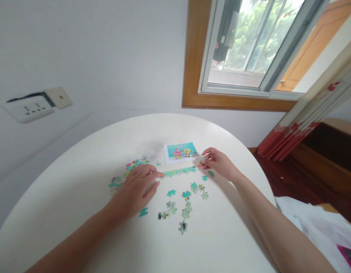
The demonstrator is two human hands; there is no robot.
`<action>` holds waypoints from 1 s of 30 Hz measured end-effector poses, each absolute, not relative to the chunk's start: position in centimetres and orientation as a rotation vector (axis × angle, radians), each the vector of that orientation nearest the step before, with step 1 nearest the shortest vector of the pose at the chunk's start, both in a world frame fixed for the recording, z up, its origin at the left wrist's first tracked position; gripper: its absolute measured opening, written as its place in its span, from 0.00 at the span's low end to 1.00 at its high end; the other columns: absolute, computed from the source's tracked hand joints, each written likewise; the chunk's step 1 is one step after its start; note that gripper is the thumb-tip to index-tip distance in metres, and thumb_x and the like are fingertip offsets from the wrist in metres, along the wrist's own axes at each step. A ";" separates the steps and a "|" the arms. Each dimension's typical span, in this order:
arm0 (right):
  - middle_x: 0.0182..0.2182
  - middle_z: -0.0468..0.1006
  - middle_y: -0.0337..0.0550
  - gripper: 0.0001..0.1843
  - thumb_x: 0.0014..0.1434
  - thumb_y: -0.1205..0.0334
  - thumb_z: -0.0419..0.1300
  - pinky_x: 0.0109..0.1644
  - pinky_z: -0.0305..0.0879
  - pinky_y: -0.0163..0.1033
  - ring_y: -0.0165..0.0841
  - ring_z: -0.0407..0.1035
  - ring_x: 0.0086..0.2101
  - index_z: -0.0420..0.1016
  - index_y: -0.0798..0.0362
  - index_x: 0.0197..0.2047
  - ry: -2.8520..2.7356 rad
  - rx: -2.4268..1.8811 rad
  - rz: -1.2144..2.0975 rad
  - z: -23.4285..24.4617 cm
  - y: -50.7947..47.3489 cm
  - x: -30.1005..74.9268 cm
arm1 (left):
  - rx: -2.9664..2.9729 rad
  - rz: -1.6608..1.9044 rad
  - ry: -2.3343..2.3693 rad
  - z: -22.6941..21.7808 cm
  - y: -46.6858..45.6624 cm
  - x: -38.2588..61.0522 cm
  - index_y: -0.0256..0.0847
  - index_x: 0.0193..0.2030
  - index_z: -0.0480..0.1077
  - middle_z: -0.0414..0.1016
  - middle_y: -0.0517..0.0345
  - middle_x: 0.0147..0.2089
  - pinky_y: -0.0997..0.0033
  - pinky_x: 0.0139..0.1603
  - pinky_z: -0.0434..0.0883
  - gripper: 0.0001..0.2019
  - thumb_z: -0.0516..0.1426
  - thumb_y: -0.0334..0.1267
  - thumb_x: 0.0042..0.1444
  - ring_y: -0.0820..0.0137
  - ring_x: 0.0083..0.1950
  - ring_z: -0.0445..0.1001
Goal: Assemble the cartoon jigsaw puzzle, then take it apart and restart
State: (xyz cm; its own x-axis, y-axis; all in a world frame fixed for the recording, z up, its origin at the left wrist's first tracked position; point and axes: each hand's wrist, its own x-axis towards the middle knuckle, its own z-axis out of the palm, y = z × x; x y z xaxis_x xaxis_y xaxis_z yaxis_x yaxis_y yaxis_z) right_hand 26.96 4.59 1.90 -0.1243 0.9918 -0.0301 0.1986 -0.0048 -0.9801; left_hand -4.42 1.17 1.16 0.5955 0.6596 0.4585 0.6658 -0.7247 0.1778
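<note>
My left hand point(142, 185) lies palm down with its fingers stretched out, the index fingertip at the left end of a joined strip of teal puzzle pieces point(179, 172). Just past the strip's right end, my right hand point(216, 163) pinches a small teal puzzle piece point(202, 160), partly hidden by the fingers. Behind the strip lies a reference picture point(181, 151) with a pink and a yellow cartoon figure. A heap of mixed pieces point(135, 163) sits beyond my left hand, partly covered by it. Several loose pieces, among them a teal one point(171, 193), lie nearer to me.
Everything rests on a round white table point(107, 242). A wall with a socket point(30, 108) runs behind it on the left, and a wood-framed window point(238, 100) is at the back right. A curtain point(295, 129) and white cloth point(303, 220) are on the right.
</note>
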 end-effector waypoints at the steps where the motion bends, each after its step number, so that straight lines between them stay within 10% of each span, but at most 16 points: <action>1: 0.27 0.76 0.36 0.10 0.52 0.66 0.62 0.34 0.73 0.35 0.32 0.78 0.32 0.65 0.52 0.37 -1.426 -1.312 1.217 1.8 4.7 26.9 | -2.796 -0.794 -1.165 1.2 1.2 -4.4 0.44 0.49 0.70 0.69 0.53 0.47 0.59 0.57 0.64 0.11 0.50 0.35 0.63 0.62 0.51 0.68; 30: 0.23 0.77 0.39 0.07 0.56 0.60 0.60 0.29 0.68 0.32 0.29 0.72 0.25 0.76 0.54 0.33 -1.632 -1.403 0.961 1.3 5.3 26.8 | -2.807 -0.780 -1.175 1.2 1.2 -4.3 0.43 0.49 0.70 0.69 0.53 0.47 0.59 0.56 0.65 0.11 0.50 0.35 0.63 0.62 0.51 0.68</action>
State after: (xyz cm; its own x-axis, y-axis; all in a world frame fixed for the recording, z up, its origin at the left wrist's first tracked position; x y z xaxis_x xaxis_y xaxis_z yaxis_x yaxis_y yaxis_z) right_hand 26.81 5.27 1.33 -0.1029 0.9919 0.0747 0.4159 0.1111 -0.9026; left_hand -4.32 1.18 1.18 0.5966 0.6685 0.4441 0.6687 -0.7200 0.1855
